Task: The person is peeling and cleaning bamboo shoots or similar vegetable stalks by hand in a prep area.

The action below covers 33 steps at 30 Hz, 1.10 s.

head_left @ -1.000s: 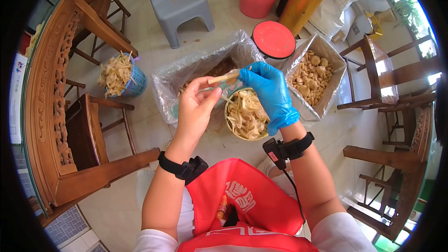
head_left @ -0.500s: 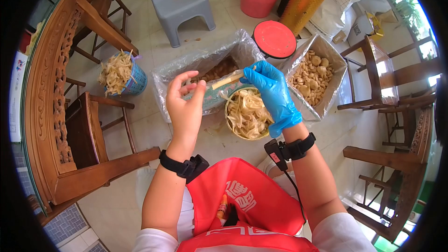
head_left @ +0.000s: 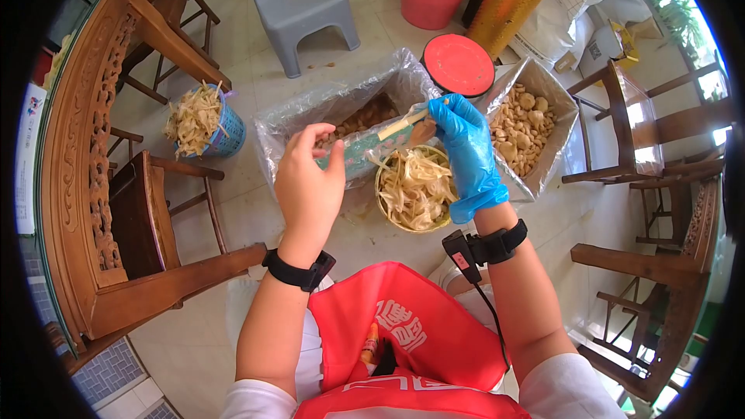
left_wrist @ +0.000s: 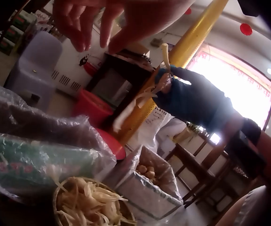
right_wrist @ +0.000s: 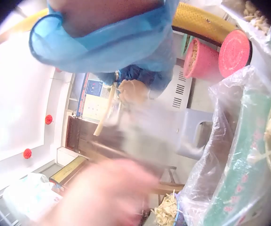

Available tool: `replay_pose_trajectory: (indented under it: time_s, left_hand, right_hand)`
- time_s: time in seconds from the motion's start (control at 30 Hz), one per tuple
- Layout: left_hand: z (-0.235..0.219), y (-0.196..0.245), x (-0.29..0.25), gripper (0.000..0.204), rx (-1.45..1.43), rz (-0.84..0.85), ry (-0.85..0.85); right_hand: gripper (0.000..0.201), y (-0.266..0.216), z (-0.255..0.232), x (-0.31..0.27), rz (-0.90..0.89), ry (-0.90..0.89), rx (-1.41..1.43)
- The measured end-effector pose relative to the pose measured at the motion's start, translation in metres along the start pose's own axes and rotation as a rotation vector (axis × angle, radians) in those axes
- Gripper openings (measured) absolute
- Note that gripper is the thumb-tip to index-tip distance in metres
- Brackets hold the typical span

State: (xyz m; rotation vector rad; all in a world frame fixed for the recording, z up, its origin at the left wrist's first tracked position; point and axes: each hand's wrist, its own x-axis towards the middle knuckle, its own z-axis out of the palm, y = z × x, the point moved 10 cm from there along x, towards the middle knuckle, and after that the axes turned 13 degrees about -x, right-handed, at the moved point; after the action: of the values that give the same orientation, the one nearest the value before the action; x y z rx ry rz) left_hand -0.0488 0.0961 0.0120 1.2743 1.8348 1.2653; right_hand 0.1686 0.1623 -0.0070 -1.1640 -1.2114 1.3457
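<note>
My gloved right hand (head_left: 468, 154) pinches a garlic-like bulb (right_wrist: 133, 90) with a long pale stalk (head_left: 399, 125) that points toward my left hand. Under the fingers, a brownish strip of peel (head_left: 422, 133) hangs down. My bare left hand (head_left: 309, 186) is held up with fingers and thumb spread apart, holding nothing. In the left wrist view its fingertips (left_wrist: 81, 44) show at the top, apart from the stalk. Below the hands stands a round basket (head_left: 382, 203) heaped with pale peels (head_left: 419, 186).
A plastic-lined box (head_left: 268, 151) with brownish pieces lies beyond the hands. Another lined box (head_left: 565, 120) at right holds pale bulbs and cloves. A blue basket (head_left: 231, 130) of peels stands left. Behind are a grey chair (head_left: 299, 8), a red lid (head_left: 458, 66) and a pink bucket (head_left: 427, 0).
My left hand has let go near the stalk and drawn back to the left, its fingers spreading. The right hand has shifted slightly right with the bulb and stalk; a peel strip now hangs below.
</note>
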Motion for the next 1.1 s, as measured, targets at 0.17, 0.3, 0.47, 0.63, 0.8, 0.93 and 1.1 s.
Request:
replay_pose_trajectory:
  time_s: [0.17,0.3,0.47,0.63,0.8,0.93,1.1]
  left_hand:
    - [0.035,0.027,-0.010,0.021,-0.184,0.267,-0.229]
    - [0.052,0.010,-0.015,0.024,-0.361,0.001,-0.330]
    - [0.055,-0.007,-0.011,0.024,-0.550,-0.058,-0.339]
    - [0.050,-0.013,-0.010,0.020,-0.458,-0.047,-0.311]
    - [0.048,-0.003,-0.012,0.021,-0.304,-0.050,-0.349]
    - [0.054,-0.016,-0.014,0.019,-0.339,-0.059,-0.375]
    - [0.051,-0.036,-0.013,0.020,-0.235,0.103,-0.377]
  right_hand:
    - [0.013,0.005,0.016,-0.005,0.047,-0.062,0.025]
    - [0.011,0.010,0.029,-0.012,0.065,-0.070,-0.074]
    - [0.012,0.006,0.038,-0.015,0.061,-0.125,-0.059]
    - [0.021,0.014,0.044,-0.016,0.063,-0.190,-0.181]
    - [0.021,0.014,0.038,-0.018,0.055,-0.180,-0.475]
    - [0.026,0.019,0.037,-0.020,0.010,-0.204,-0.635]
    - [0.020,0.012,0.046,-0.032,-0.389,-0.104,-0.596]
